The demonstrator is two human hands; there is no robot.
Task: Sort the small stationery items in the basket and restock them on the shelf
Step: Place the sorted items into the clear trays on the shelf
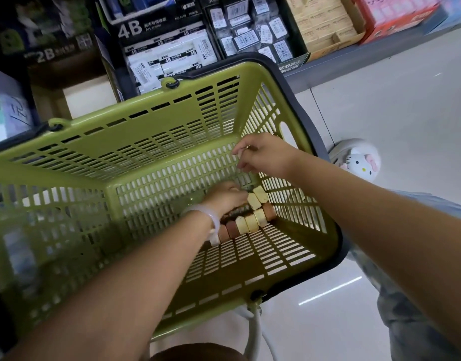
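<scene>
Head view: both hands work inside the green basket [135, 142], which sits before the shelf [354, 58] of eraser boxes. Left hand [224, 198], a pale bangle [213, 222] at its wrist, curls its fingers around a row of small cream and brown blocks [250, 221], apparently erasers, gathered at the basket floor near the right wall; judged as collecting them into one handful for restocking. Right hand [263, 155] hovers above, fingertips pinched narrow on a small pale item, too small to identify. Blocks look squat, matte, uniform.
</scene>
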